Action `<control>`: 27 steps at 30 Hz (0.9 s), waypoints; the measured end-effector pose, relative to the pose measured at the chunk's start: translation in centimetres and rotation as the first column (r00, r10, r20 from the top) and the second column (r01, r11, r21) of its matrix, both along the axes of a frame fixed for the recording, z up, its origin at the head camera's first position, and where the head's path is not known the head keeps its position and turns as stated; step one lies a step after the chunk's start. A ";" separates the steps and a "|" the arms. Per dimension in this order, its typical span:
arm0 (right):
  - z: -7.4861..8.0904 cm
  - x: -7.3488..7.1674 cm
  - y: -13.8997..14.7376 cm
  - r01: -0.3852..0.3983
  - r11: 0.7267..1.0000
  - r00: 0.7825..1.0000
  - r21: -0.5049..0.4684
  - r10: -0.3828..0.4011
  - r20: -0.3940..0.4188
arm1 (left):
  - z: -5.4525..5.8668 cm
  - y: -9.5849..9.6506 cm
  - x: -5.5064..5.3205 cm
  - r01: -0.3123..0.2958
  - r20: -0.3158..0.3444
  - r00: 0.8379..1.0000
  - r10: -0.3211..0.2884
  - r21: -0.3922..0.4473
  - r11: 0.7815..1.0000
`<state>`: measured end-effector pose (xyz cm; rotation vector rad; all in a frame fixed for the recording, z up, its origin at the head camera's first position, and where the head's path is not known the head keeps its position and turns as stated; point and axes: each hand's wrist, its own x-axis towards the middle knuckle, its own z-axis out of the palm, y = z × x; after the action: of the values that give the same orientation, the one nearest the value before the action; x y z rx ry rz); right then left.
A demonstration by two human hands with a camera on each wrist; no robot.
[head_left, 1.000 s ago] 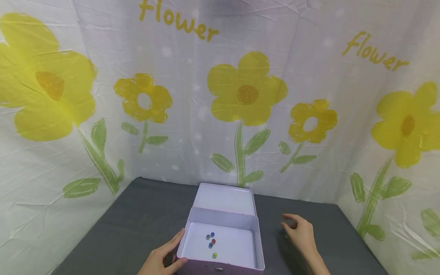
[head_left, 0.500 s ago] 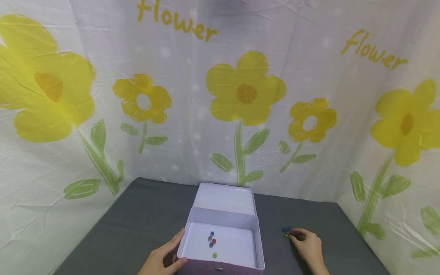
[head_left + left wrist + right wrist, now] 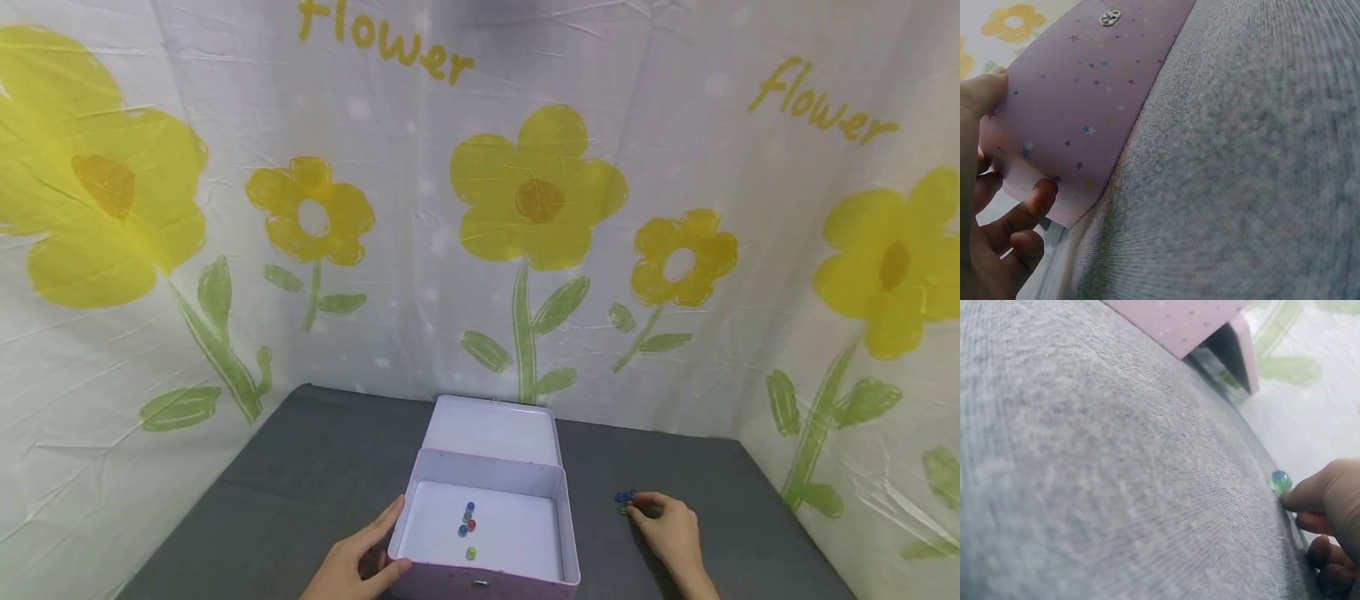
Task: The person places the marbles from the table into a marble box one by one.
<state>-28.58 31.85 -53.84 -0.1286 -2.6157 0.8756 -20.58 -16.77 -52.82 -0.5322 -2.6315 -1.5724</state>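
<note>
1. Green-blue and glassy, a small bead (image 3: 1280, 481) sits right at the fingertips of the right hand (image 3: 667, 532)! Thumb and forefinger close in on each other, a shape that seems to suit something so tiny; whether they truly pinch a bead, I cannot tell
2. Just beside those fingertips, blue beads (image 3: 625, 497) huddle on the dark cloth (image 3: 337, 467), right of the box, a spot that looks handy for that arm
3. Across to the left hand (image 3: 356, 557), and it holds the pink box (image 3: 442, 582): thumb on the front wall, fingers along the left side, straddling the near corner, probably to stop any sliding
4. Inside, a blue bead (image 3: 470, 506), a greyish bead (image 3: 468, 517), a red bead (image 3: 472, 525) and a second blue bead (image 3: 462, 530) crowd together, a lime bead (image 3: 471, 552) sits apart towards the front, and the walls presumably keep them all from rolling off
5. Behind that, the lid (image 3: 491, 429) lies tipped back, away from the person, which leaves the top clear for a hand
6. Furthest out, a flower-printed curtain (image 3: 405, 350) rises behind everything, likely as a backdrop
</note>
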 end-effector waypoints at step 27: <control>4.3 0.0 -0.9 -0.013 0.991 0.997 -0.134 0.003 -0.073 | 0.0 0.1 0.1 0.008 -0.025 1.000 -0.008 0.012 1.000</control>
<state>-28.56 30.95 -49.58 -0.1204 -2.4911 1.0401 -20.46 -16.72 -52.83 -0.5584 -2.6029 -1.5722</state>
